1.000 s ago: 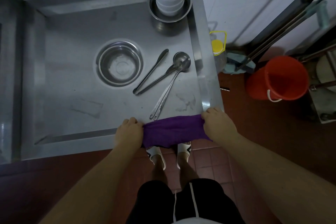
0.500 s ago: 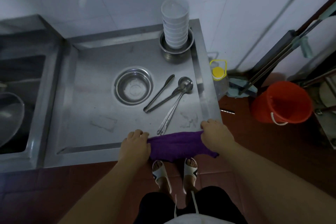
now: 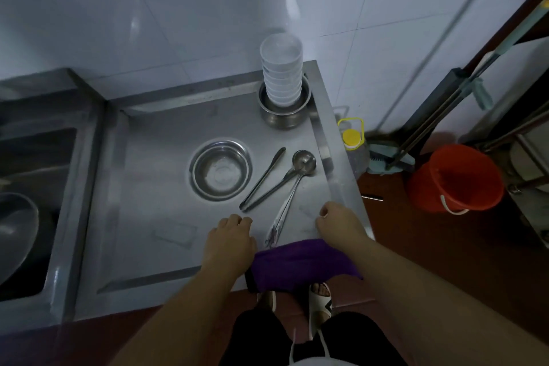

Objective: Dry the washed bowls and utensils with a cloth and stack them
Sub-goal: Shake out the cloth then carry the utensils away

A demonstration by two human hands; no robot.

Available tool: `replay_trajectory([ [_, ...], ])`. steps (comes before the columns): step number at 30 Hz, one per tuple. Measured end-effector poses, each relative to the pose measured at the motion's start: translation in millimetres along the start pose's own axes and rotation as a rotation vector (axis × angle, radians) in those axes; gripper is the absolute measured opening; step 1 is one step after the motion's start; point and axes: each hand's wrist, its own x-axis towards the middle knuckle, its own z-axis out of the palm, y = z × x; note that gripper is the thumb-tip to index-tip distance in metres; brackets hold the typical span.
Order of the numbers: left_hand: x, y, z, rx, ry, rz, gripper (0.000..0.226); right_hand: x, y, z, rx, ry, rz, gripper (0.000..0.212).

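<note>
Purple cloth (image 3: 300,264) draped over the steel tabletop (image 3: 154,175) edge lies between your wrists, ungripped; left hand (image 3: 230,239) and right hand (image 3: 337,221) hover beyond it, fingers loosely curled, empty. Next, judge: grip cloth, lift steel bowl (image 3: 220,170) just beyond.

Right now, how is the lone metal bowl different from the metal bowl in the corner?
The lone bowl sits mid-counter, empty and wide. The corner bowl stands by the wall, looks deeper, and holds a tall stack of white bowls. Both are shiny steel, upright, untouched by either hand.
</note>
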Motion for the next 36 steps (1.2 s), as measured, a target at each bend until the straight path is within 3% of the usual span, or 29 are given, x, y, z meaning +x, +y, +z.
replay_trajectory([
  [18, 108, -59, -7, -0.096, -0.075, 0.162, 0.028, 65, -84, 78, 0.263, 0.001, 0.385, 0.038],
  [25, 125, -64, -6, -0.135, -0.109, 0.180, 0.028, 103, -106, 94, 0.129, 0.052, 0.550, 0.051],
  [36, 151, -47, -3, -0.252, -0.182, 0.164, 0.044, 116, -92, 87, 0.254, 0.059, 0.589, 0.020],
])
